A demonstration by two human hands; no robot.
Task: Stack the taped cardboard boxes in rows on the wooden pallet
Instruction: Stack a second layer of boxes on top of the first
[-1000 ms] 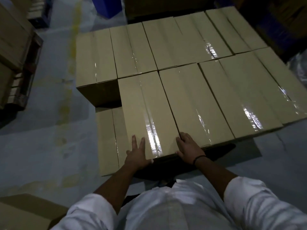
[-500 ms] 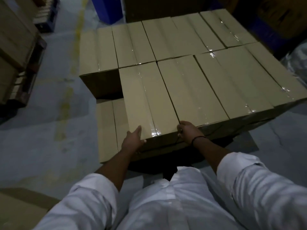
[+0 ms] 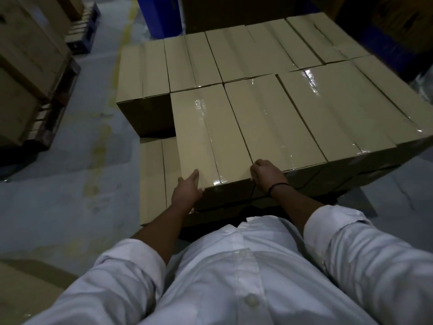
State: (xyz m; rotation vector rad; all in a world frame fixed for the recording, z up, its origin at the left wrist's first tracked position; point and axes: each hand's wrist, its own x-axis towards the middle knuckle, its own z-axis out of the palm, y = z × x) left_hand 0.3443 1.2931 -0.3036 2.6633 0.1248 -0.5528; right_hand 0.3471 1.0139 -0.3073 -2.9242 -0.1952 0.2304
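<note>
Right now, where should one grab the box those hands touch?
Take the box by its near end, from the front: neighbours close off its right and back. The left hand lies on the free left corner; the right hand curls over the right one.

Warehouse — stacked cartons, pallets, concrete floor
</note>
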